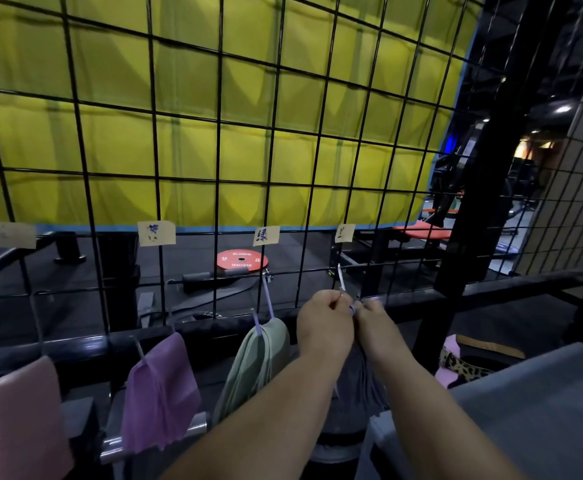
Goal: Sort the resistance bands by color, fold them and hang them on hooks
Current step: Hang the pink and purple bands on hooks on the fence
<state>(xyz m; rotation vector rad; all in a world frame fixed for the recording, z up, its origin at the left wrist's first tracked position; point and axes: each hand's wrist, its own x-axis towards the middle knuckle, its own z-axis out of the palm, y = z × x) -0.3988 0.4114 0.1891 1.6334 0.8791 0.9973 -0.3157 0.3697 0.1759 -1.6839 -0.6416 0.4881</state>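
Low in the centre of the frame our left hand [324, 327] and right hand [374, 318] meet knuckle to knuckle. Both have their fingers curled in a pinch on a small lilac tie [352, 309] at the top of the grey band [361, 379]. That band hangs folded beneath our wrists, partly hidden by our forearms. Just above the hands a pale strip [341, 280] runs up to the wire grid [158, 161], below the rightmost paper label [344, 233]. What fastens it there is too small to make out. Along the lower left hang the green band [255, 368], the purple band [160, 386] and the pink band [16, 410].

We judge the grey band to be light, thin and limp, since it droops in soft pleats as its neighbours do. It is probably rubbery and a little slippery, so layers could slide out of the fold if we held only one of them. The place to take hold is the top, where the tie gathers every layer together. The tie is slight and wants a fingertip pinch, not a fist. One hand should steady the bundle just under it while the other works the loop. A hard pull would likely stretch the band, not lift it. Our hands cover the join, so we cannot tell whether the tie is already linked to the strip.
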